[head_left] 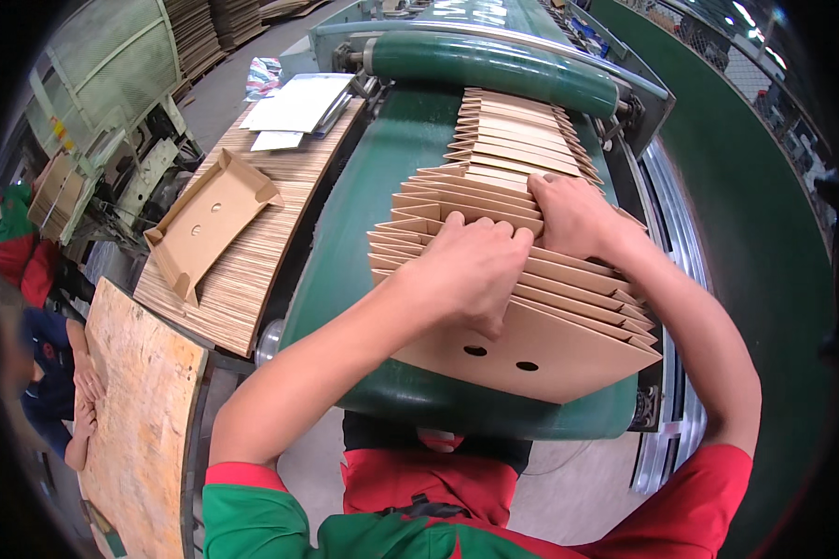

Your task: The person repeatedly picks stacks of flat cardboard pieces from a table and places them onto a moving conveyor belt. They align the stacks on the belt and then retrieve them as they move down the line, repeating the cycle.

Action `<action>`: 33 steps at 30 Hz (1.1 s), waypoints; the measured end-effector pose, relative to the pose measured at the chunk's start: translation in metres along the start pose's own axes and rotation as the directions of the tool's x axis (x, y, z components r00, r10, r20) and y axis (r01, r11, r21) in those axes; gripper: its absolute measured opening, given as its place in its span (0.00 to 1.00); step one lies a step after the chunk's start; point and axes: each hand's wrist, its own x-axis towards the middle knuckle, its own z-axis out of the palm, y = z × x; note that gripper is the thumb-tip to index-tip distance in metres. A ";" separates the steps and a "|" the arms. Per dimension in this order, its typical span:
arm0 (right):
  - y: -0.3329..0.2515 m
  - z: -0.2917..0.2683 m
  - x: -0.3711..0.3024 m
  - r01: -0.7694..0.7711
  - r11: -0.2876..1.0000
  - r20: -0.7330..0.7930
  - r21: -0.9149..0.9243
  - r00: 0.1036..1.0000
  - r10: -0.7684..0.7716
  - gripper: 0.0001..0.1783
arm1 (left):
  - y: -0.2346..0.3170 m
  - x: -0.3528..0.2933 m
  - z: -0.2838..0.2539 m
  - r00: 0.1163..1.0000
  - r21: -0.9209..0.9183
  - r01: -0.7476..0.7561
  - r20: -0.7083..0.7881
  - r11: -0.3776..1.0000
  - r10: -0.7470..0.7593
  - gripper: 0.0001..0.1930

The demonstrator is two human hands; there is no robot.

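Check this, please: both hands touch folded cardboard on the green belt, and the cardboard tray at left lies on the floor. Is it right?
Not quite: the head view shows the cardboard tray lying on the striped tabletop, not the floor. The left hand and right hand do touch folded cardboard on the green belt.

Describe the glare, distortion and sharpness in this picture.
Head view: pale highlights streak the glossy green cylindrical roller; head view: the fisheye bends the long silvery metal rails, with black filling the corners; head view: the bare left hand, bare right hand and folded brown cardboard pieces look fairly crisp, while the far left edge looks smeared.
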 end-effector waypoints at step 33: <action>-0.138 -0.061 -0.155 0.173 0.979 0.159 0.113 0.969 -0.189 0.38 | 0.087 -0.093 -0.014 0.994 -0.002 0.089 0.063 0.996 -0.088 0.22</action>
